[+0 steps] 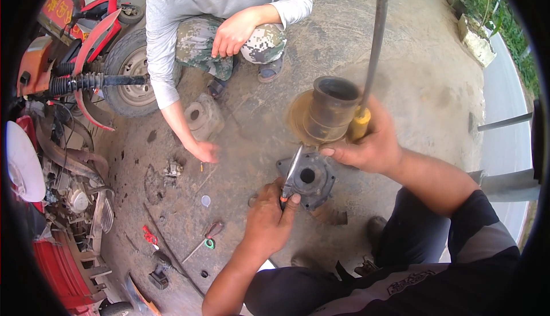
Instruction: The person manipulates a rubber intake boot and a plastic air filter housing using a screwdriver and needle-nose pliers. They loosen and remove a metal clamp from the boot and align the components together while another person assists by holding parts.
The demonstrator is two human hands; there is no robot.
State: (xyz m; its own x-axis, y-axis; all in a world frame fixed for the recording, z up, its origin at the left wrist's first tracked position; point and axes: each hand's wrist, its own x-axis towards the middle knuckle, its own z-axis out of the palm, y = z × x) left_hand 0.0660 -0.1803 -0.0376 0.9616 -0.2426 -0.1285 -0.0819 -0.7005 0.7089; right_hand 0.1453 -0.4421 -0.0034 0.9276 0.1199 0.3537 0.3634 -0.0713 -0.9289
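Note:
My left hand (269, 218) is closed around the orange-and-black handle of a knife-like tool with a pale pointed blade (294, 166). Just beyond its fingers is a grey metal housing (322, 181) with a round centre hole; whether the hand also supports it is hidden. My right hand (375, 144) holds a long screwdriver (376, 41) by its yellow handle, shaft pointing up. The same hand grips a dark cylinder sleeve (334, 110) with a wide brownish flange, blurred at its edge. The sleeve is above and slightly right of the housing.
Opposite me a person in a grey shirt (212, 1) squats, one hand (205, 151) reaching low beside a round metal part (203, 117). A second screwdriver (204, 239), a long rod (166, 244) and small parts lie on the ground. A red vehicle with a wheel (127, 72) is at left.

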